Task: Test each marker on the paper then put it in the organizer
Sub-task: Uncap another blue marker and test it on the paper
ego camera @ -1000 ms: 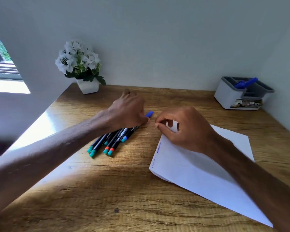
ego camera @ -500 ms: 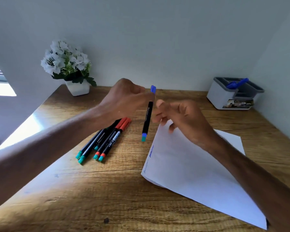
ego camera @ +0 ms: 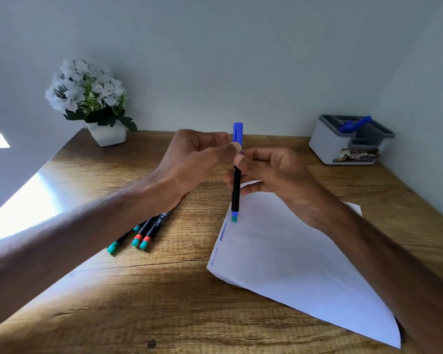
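1. A wooden table is carrying everything, and bright light is falling on its left side.
2. A white pot of white flowers is standing at the back left corner, near the wall.
3. A grey and white organizer is standing at the back right, well apart from the pot.
4. A sheet of paper is lying flat on the right half, turned at an angle, with blue scribbles along its left edge.
5. Several markers are lying together left of the paper, not touching it, and partly hidden from view.
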`<state>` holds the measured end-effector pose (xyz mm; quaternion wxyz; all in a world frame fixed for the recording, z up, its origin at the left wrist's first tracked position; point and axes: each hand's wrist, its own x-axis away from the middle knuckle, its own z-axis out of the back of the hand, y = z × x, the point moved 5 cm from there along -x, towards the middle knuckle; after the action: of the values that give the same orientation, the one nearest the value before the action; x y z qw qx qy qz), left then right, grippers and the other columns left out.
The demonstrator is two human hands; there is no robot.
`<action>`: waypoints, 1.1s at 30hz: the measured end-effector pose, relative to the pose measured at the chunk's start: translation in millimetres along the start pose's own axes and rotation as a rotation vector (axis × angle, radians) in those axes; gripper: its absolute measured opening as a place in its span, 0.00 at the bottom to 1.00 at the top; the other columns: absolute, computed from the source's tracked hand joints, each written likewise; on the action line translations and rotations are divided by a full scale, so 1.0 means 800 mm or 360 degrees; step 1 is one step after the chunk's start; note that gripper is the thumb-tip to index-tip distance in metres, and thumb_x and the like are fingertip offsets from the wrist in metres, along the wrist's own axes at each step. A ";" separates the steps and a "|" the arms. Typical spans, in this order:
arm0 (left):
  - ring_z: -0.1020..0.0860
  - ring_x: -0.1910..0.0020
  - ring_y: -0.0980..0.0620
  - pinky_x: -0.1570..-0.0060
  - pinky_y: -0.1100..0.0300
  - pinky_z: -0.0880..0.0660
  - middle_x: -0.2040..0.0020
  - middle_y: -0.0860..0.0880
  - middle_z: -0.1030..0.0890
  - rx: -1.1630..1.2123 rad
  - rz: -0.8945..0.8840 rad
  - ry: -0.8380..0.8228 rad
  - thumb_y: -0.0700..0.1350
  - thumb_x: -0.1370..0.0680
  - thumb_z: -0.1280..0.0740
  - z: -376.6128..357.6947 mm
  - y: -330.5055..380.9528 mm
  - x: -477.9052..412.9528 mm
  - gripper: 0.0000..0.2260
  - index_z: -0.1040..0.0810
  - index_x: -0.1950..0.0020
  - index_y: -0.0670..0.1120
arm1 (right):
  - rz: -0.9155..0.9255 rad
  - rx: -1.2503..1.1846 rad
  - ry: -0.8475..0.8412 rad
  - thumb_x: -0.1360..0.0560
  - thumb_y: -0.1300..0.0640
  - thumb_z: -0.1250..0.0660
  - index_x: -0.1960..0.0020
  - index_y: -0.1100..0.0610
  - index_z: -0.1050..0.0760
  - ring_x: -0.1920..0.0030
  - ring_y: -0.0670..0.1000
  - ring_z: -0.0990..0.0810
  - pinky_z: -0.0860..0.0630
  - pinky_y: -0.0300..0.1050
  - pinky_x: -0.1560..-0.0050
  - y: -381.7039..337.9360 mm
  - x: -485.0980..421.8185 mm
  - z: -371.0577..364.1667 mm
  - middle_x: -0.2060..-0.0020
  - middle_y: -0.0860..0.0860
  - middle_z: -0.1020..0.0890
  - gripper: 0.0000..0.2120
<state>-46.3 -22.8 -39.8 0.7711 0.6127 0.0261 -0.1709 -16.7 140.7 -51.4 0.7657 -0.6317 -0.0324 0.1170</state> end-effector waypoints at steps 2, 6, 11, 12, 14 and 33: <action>0.16 0.49 0.62 0.52 0.77 0.28 0.51 0.53 0.12 0.0003 -0.0013 -0.0035 0.46 0.22 0.26 -0.002 0.001 0.000 0.07 0.12 0.52 0.44 | 0.0020 -0.0042 -0.0027 0.18 0.57 0.33 0.46 0.60 0.17 0.59 0.54 0.15 0.16 0.49 0.53 -0.001 0.000 0.004 0.60 0.57 0.14 0.09; 0.14 0.53 0.57 0.51 0.65 0.23 0.53 0.53 0.12 -0.0109 -0.0105 -0.0090 0.46 0.23 0.25 0.002 0.000 -0.003 0.07 0.16 0.46 0.47 | 0.0195 0.0473 0.0068 0.19 0.59 0.32 0.50 0.60 0.15 0.67 0.50 0.22 0.19 0.47 0.64 -0.003 -0.004 0.024 0.68 0.51 0.19 0.08; 0.17 0.62 0.59 0.61 0.72 0.25 0.60 0.55 0.14 -0.0711 -0.0440 -0.0173 0.48 0.23 0.24 -0.001 -0.005 -0.002 0.07 0.13 0.45 0.52 | 0.0349 0.1209 0.0116 0.22 0.60 0.30 0.54 0.52 0.14 0.62 0.47 0.19 0.27 0.34 0.63 -0.003 -0.003 0.034 0.64 0.46 0.15 0.07; 0.18 0.63 0.61 0.62 0.73 0.27 0.61 0.56 0.14 -0.0808 -0.0501 -0.0171 0.49 0.23 0.24 -0.002 -0.006 0.000 0.07 0.13 0.45 0.52 | 0.0366 0.1242 0.0099 0.22 0.60 0.30 0.52 0.52 0.14 0.61 0.46 0.20 0.29 0.32 0.64 -0.002 -0.003 0.032 0.63 0.46 0.15 0.07; 0.20 0.63 0.63 0.63 0.74 0.30 0.61 0.57 0.15 -0.0983 -0.0637 -0.0186 0.51 0.22 0.25 -0.007 -0.007 0.003 0.07 0.13 0.45 0.53 | 0.0403 0.1281 0.0027 0.21 0.58 0.30 0.47 0.52 0.14 0.60 0.47 0.19 0.27 0.39 0.62 0.001 -0.004 0.027 0.60 0.48 0.14 0.07; 0.21 0.57 0.48 0.59 0.50 0.25 0.55 0.52 0.19 -0.1484 -0.1034 -0.0287 0.61 0.15 0.50 -0.011 -0.028 0.012 0.21 0.24 0.40 0.50 | 0.0382 0.1858 0.0161 0.20 0.34 0.42 0.49 0.46 0.18 0.66 0.45 0.25 0.34 0.45 0.68 0.006 -0.004 0.023 0.67 0.44 0.21 0.20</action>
<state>-42.2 -21.0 -65.1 0.8669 0.1514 0.2197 -0.4210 -24.3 158.2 -51.9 0.9682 -0.1106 0.1455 0.1709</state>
